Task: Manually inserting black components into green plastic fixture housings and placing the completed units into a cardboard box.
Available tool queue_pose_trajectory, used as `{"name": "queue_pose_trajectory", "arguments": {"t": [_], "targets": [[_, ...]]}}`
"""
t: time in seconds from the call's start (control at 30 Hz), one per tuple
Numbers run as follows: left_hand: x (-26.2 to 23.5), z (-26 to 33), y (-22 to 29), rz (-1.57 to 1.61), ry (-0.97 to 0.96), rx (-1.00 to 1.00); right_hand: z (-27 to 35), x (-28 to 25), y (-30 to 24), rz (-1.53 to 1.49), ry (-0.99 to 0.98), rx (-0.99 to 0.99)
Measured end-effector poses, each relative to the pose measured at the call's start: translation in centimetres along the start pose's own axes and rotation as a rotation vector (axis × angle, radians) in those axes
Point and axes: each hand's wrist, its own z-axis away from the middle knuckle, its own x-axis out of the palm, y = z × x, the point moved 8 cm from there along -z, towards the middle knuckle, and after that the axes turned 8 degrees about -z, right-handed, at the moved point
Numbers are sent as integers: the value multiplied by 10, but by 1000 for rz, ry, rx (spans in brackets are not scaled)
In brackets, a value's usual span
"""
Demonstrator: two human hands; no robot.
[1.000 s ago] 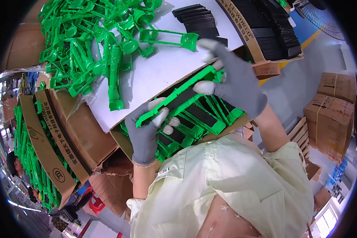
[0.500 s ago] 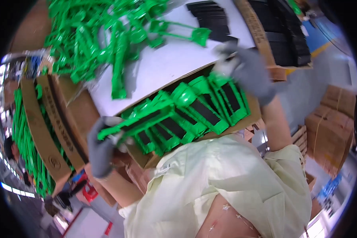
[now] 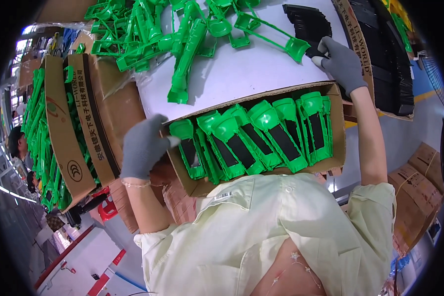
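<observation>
My left hand (image 3: 144, 148), in a grey glove with bare fingertips, is at the left end of an open cardboard box (image 3: 338, 118). It looks open, its thumb close to a green plastic holder (image 3: 181, 129). Several such holders, each with a black strip on its face, stand leaning in a row in the box. My right hand (image 3: 344, 65), gloved alike, reaches beyond the box to a fanned stack of black strips (image 3: 308, 27). Thumb and fingers are apart at the stack's near right end, and no strip is lifted.
Loose green holders (image 3: 133, 44) lie heaped on the white table (image 3: 232, 74). Left stands a carton (image 3: 64, 133) with green parts; a carton of black pieces (image 3: 389, 59) is at the right. Closed cartons (image 3: 412, 197) are stacked lower right. Another person (image 3: 19, 143) is far left.
My left hand has let go of a green holder, which now stands at the box's left end. My right hand has moved from above the box to the black strips. The view has shifted.
</observation>
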Motion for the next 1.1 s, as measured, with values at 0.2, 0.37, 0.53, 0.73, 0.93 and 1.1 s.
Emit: {"name": "queue_pose_trajectory", "arguments": {"t": [0.2, 0.37, 0.53, 0.73, 0.93, 1.1], "targets": [[-45, -61, 13, 4, 597, 27, 9, -20, 15, -199, 115, -13], [-28, -60, 18, -8, 597, -129, 37, -45, 23, -500, 224, 138], [-84, -69, 110, 45, 917, 453, 52, -46, 53, -534, 310, 184], [-83, -122, 255, -87, 756, 859, 67, -67, 1, -743, 347, 143], [-77, -128, 271, -229, 797, 930, 85, -60, 3, -929, 297, 93], [-139, -60, 197, 58, 917, 702, 106, -46, -1, -1159, 107, 323]]}}
